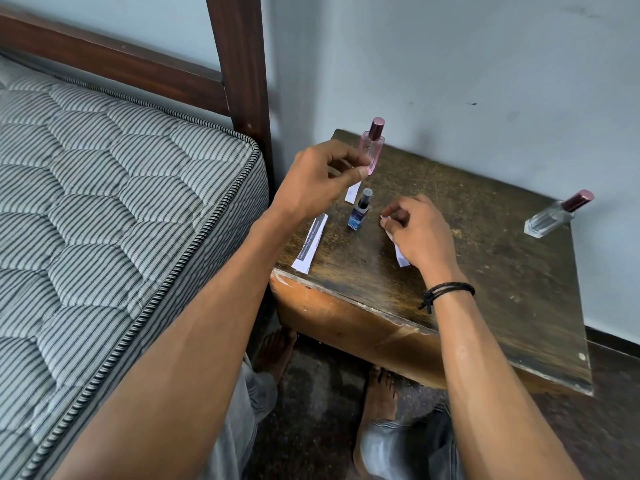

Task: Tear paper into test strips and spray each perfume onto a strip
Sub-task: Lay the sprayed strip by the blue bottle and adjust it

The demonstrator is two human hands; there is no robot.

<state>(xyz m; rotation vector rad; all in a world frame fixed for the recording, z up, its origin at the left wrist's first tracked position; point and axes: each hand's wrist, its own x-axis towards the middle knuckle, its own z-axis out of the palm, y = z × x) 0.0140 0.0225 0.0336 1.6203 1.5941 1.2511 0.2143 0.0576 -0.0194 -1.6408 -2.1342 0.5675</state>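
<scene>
In right grip (424, 233), near the desk (502, 306) middle, pinches a paper strip (401, 256); in left grip (318, 178), toward the back left corner, pinches the capped pink perfume bottle (373, 150). Uncap first, aim away from face, keep strip just beside nozzle.

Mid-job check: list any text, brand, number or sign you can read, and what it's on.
Nothing can be quoted.
Pink glass perfume bottle in the left hand: faint logo letters, too blurred.
Printed white paper strip at the left edge of the wooden table: lines of print, too small.
Small blue spray bottle: label blurred.
Clear glass bottle with maroon cap: no text visible.
</scene>
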